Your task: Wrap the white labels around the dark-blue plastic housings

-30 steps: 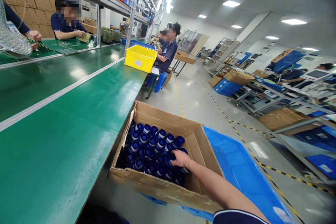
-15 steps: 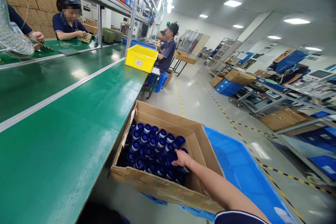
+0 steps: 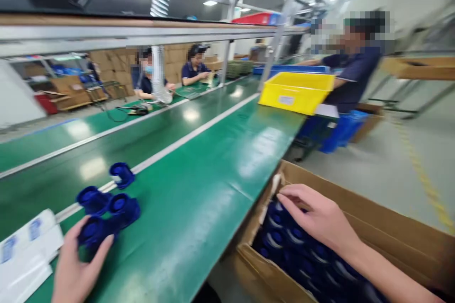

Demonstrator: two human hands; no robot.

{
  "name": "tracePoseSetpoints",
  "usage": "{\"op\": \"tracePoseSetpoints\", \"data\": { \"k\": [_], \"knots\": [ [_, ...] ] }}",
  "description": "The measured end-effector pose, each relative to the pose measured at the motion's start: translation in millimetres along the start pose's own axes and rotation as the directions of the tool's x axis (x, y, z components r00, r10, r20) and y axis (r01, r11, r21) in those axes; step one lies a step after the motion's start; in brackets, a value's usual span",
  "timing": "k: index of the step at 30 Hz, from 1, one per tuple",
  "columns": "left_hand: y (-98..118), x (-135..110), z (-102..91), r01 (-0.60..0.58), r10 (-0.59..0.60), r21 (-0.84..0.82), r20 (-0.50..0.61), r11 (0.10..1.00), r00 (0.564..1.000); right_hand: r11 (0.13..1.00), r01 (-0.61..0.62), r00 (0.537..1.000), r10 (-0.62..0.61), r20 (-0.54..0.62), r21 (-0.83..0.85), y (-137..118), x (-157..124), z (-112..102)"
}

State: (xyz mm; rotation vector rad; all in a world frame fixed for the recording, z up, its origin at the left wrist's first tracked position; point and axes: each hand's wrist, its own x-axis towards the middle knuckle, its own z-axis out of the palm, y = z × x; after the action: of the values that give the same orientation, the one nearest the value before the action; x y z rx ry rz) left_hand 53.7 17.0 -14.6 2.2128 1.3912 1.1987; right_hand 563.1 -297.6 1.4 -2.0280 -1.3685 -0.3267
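Note:
My left hand (image 3: 80,260) is at the lower left, thumb and fingers around a dark blue cup-shaped plastic part (image 3: 93,233) on the green table. Touching or close beside it are two similar blue parts (image 3: 124,210), and another blue part (image 3: 121,174) lies slightly farther back. My right hand (image 3: 316,215) hovers over the left side of an open cardboard box (image 3: 330,194), thumb and fingertips drawn together. Whatever it may hold is hidden against the rows of dark blue parts (image 3: 309,255) packed below it, some with pale bands.
A white printed plastic bag (image 3: 28,258) lies left of my left hand. On the green table (image 3: 199,189), a yellow bin (image 3: 296,92) stands at the far end. A co-worker (image 3: 359,71) sits beyond it; two others work across the table under a metal shelf frame (image 3: 142,35).
The view has swung left, bringing my left hand and the blue parts on the table into sight. My right hand has moved from deeper in the box to its left side.

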Motion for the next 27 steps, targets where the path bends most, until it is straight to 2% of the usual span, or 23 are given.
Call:
{"op": "tracePoseSetpoints", "data": {
  "k": [2,3,5,7,8,11,14,17,18,19,23,25,27],
  "knots": [
    [1,-1,-6.2,-0.007,0.007,-0.030,0.003,1.000,1.000,0.947,0.274,0.961,-0.275,-0.023,0.168,-63,41,30],
    [1,-2,-5.9,-0.006,0.007,-0.055,0.015,0.998,1.000,0.904,0.364,0.928,-0.371,-0.010,0.226,-98,58,45],
    [1,-5,-3.6,-0.008,0.013,-0.104,0.053,0.995,0.998,0.823,0.467,0.850,-0.518,0.091,0.324,-170,84,77],
    [-1,-9,-2.5,-0.012,0.028,-0.158,0.097,0.987,0.995,0.787,0.469,0.773,-0.586,0.244,0.401,-236,104,109],
    [-3,-11,-2.7,-0.015,0.038,-0.189,0.117,0.982,0.992,0.808,0.432,0.755,-0.567,0.329,0.401,-265,111,123],
    [-7,-12,-4.5,-0.012,0.054,-0.257,0.159,0.966,0.986,0.832,0.400,0.743,-0.540,0.396,0.384,-329,126,159],
    [-9,-8,-5.6,0.022,0.023,-0.252,0.176,0.968,0.984,0.834,0.404,0.696,-0.547,0.466,0.376,-352,136,178],
    [-9,-7,-4.5,0.048,0.013,-0.247,0.241,0.968,0.970,0.822,0.429,0.629,-0.570,0.529,0.375,-344,141,178],
    [-8,-9,-3.3,0.047,0.022,-0.247,0.270,0.968,0.963,0.820,0.438,0.622,-0.572,0.535,0.367,-340,141,173],
    [-6,-12,-1.7,0.041,0.034,-0.245,0.291,0.969,0.956,0.825,0.443,0.631,-0.565,0.532,0.351,-336,141,167],
    [6,-31,6.0,0.046,0.039,-0.269,0.302,0.962,0.953,0.875,0.432,0.730,-0.481,0.486,0.217,-340,131,140],
    [12,-38,7.2,0.083,0.022,-0.309,0.322,0.947,0.946,0.880,0.445,0.726,-0.462,0.510,0.164,-352,126,132],
    [15,-40,5.2,0.087,0.041,-0.360,0.333,0.929,0.942,0.865,0.484,0.684,-0.470,0.558,0.135,-364,125,130]
  ]
}}
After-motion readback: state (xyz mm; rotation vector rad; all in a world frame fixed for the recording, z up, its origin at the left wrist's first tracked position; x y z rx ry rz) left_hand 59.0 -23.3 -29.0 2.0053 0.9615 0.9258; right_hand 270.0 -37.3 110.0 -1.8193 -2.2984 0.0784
